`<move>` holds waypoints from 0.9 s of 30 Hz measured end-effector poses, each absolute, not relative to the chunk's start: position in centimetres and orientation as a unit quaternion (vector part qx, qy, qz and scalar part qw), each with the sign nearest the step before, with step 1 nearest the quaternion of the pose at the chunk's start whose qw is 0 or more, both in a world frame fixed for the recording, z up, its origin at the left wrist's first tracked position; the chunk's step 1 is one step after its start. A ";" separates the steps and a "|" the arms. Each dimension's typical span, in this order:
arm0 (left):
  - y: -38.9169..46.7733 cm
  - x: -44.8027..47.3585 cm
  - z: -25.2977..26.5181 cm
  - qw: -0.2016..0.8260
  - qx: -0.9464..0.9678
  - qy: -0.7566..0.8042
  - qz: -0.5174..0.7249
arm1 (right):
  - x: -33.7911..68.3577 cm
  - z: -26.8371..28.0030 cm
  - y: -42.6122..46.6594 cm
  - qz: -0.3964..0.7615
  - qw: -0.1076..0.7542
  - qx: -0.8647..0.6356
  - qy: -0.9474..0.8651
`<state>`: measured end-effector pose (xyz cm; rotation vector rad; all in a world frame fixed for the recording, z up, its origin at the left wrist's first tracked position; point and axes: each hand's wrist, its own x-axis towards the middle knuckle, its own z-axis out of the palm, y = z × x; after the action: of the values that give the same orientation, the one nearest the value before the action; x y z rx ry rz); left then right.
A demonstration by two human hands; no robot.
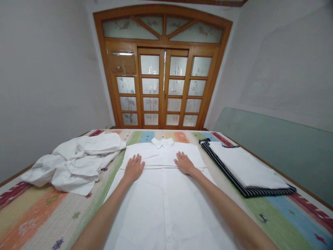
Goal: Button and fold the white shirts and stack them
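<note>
A white collared shirt (pixel 161 201) lies spread front side up, its collar at the far end and its button strip running down the middle. Creases cross it below the collar, level with my hands. My left hand (pixel 134 167) rests flat on the shirt's left upper part, fingers extended. On the right upper part, my right hand (pixel 184 162) lies flat too, fingers pointing toward the collar. Neither hand grips the cloth. Part of the shirt's sides is hidden beneath my forearms.
A crumpled white garment (pixel 75 159) lies to the left. On the right is a folded white top (pixel 244 166) on a black-and-white striped garment (pixel 226 168). All rest on a colourful patterned cloth (pixel 54 215). Wooden glass-paned doors (pixel 163 90) stand beyond.
</note>
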<state>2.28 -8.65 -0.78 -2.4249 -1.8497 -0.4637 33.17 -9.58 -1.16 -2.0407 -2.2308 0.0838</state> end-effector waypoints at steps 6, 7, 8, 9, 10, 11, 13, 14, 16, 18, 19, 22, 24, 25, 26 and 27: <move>-9.1 2.5 -0.6 0.037 -0.775 -0.616 -0.138 | 28.0 -0.5 -6.2 0.060 0.082 -0.639 -0.763; -9.1 2.5 -0.6 0.037 -0.774 -0.617 -0.138 | 27.1 -0.4 -5.6 0.059 0.099 -0.634 -0.765; -9.1 2.5 -0.6 0.037 -0.773 -0.618 -0.138 | 26.1 -0.2 -4.9 0.054 0.120 -0.628 -0.767; -9.1 2.6 -0.6 0.037 -0.772 -0.619 -0.139 | 25.2 -0.1 -4.2 0.046 0.143 -0.621 -0.770; -9.1 2.5 -0.6 0.039 -0.771 -0.620 -0.142 | 24.2 0.0 -3.4 0.036 0.164 -0.615 -0.771; -9.0 2.5 -0.7 0.040 -0.770 -0.620 -0.145 | 23.3 0.2 -2.6 0.024 0.180 -0.611 -0.770; -8.9 2.4 -1.0 0.043 -0.770 -0.619 -0.150 | 21.7 0.4 -0.9 0.004 0.196 -0.613 -0.765; -8.9 2.4 -1.1 0.045 -0.770 -0.618 -0.152 | 21.1 0.4 0.0 -0.005 0.198 -0.616 -0.763; -8.7 2.3 -1.4 0.047 -0.771 -0.616 -0.154 | 20.4 0.5 1.6 -0.023 0.196 -0.617 -0.762; -8.5 2.3 -1.7 0.048 -0.770 -0.617 -0.157 | 20.0 0.5 2.9 -0.044 0.192 -0.617 -0.762; -8.4 2.3 -1.7 0.047 -0.769 -0.618 -0.158 | 20.0 0.5 3.4 -0.055 0.189 -0.620 -0.759; -8.3 2.3 -1.7 0.039 -0.765 -0.622 -0.164 | 19.9 0.8 4.5 -0.083 0.180 -0.636 -0.746; -8.4 2.4 -1.6 0.035 -0.763 -0.623 -0.166 | 19.7 1.2 5.0 -0.104 0.175 -0.636 -0.745; -8.4 2.5 -1.5 0.032 -0.763 -0.625 -0.165 | 19.5 1.3 5.2 -0.114 0.171 -0.631 -0.748; -8.5 2.5 -1.4 0.030 -0.761 -0.627 -0.163 | 19.4 1.4 5.4 -0.122 0.168 -0.627 -0.751; -8.5 2.5 -1.4 0.028 -0.761 -0.628 -0.161 | 19.3 1.5 5.5 -0.129 0.163 -0.621 -0.756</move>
<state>2.55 -8.49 -1.36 -2.3483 -1.9390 -0.4961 19.25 5.54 1.54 -1.7710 -2.1561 -0.3666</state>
